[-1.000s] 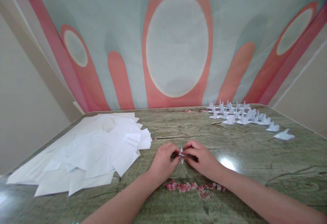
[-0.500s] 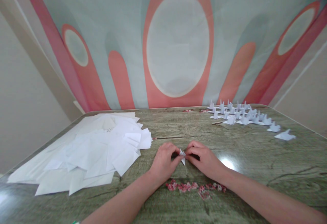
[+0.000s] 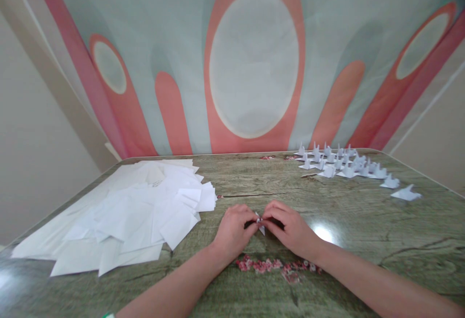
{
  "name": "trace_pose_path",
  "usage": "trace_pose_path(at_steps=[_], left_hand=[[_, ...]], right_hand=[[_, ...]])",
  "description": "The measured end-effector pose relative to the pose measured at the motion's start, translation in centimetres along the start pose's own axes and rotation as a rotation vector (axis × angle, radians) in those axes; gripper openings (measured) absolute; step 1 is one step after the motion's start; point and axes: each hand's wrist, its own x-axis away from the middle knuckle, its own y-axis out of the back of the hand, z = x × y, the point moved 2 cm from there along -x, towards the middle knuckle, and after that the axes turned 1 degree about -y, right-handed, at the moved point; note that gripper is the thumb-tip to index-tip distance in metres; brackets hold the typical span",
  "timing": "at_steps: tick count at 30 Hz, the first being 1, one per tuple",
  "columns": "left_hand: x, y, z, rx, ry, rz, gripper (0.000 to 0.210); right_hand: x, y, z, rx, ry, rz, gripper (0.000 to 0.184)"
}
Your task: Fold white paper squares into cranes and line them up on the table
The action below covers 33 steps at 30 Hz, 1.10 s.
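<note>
Between my two hands is a small white folded paper figure (image 3: pixel 262 230), pinched just above the wooden-patterned table (image 3: pixel 250 182). My left hand (image 3: pixel 236 226) grips its left side with thumb and forefinger. From the other side my right hand (image 3: pixel 288 223) pinches it, the fingertips of both hands almost meeting. Most of the figure is hidden behind the fingers; a pointed tip shows below them and a bit of white above. Several finished white paper cranes (image 3: pixel 348 170) stand in rows at the back right, one crane (image 3: pixel 407 193) nearest the right edge.
A wide heap of loose white paper sheets (image 3: pixel 131 211) covers the left side of the table. A printed pink flower pattern (image 3: pixel 259 264) runs across the tabletop in front of my hands. Behind the table stands a backdrop (image 3: pixel 254 66) with coral and white shapes.
The fingertips have drawn closer together over the paper figure, covering more of its upper part. The cranes and the paper heap have stayed in place.
</note>
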Motion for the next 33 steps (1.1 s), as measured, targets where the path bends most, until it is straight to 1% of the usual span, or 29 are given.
trace_pose_path(at_steps=[5, 15, 21, 26, 33], left_hand=[[-0.07, 0.11, -0.08, 0.062, 0.018, -0.004, 0.014], [-0.15, 0.35, -0.08, 0.189, 0.098, -0.028, 0.012], [-0.21, 0.39, -0.05, 0.251, 0.112, -0.056, 0.012], [-0.36, 0.43, -0.17, 0.269, 0.13, -0.071, 0.011], [-0.31, 0.47, -0.27, 0.233, 0.122, -0.089, 0.012]], right_hand=[[0.0, 0.12, 0.07, -0.052, -0.024, 0.007, 0.01], [-0.18, 0.36, -0.61, -0.112, -0.105, -0.033, 0.01], [-0.32, 0.46, -0.66, -0.123, -0.108, -0.036, 0.013], [-0.3, 0.48, -0.6, -0.139, -0.106, -0.041, 0.012], [-0.39, 0.56, -0.4, -0.148, -0.109, -0.025, 0.014]])
